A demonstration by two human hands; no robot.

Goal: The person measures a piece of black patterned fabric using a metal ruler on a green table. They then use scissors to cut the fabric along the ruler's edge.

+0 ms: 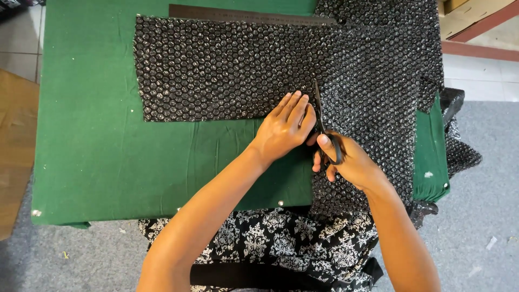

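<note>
A sheet of black bubble wrap [227,67] lies across a green cloth-covered table [92,135]. My left hand [285,127] presses flat on its near edge, fingers together and pointing away. My right hand [346,159] grips black scissors [320,116] by the handles, just right of my left hand. The blades point away from me and sit in the bubble wrap along a cut line. Right of the scissors the bubble wrap [378,92] continues and hangs over the table's near edge.
A long metal ruler [248,14] lies along the far edge of the bubble wrap. More bubble wrap [459,146] drapes off the right side onto the grey carpet [476,232]. Wooden furniture [13,146] stands at the left. My patterned black-and-white clothing [270,238] is below.
</note>
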